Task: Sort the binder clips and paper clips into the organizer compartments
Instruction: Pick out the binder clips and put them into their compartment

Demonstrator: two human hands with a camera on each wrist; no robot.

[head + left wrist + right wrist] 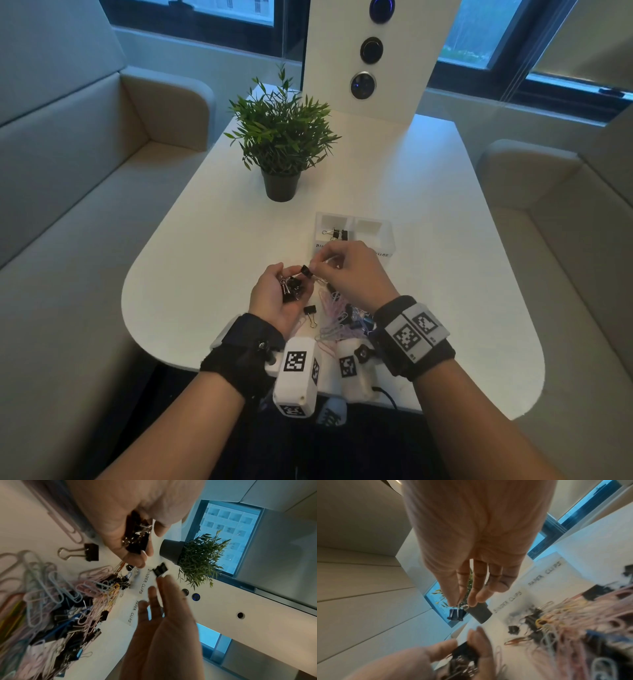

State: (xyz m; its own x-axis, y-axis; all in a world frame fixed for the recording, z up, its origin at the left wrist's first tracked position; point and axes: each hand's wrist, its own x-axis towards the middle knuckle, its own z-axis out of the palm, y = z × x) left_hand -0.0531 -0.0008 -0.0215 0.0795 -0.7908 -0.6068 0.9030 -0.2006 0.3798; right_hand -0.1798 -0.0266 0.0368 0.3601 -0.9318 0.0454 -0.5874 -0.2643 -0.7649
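My left hand (278,297) is cupped palm-up over the table, gripping a bunch of black binder clips (292,288), also seen in the left wrist view (137,534). My right hand (317,269) pinches one small black binder clip (306,271) by its wire handles, just above the left palm. That clip (456,614) hangs from thumb and forefinger in the right wrist view. Behind the hands stands the white organizer (387,236), with a binder clip (337,234) in its left compartment. Its labels read "BINDER CLIPS" (145,581) and "PAPER CLIPS" (133,611).
A mixed pile of pastel paper clips and dark binder clips (339,318) lies under my right wrist. One loose binder clip (310,311) lies beside the left palm. A potted plant (281,137) stands further back, left of a white panel (373,58) with round buttons.
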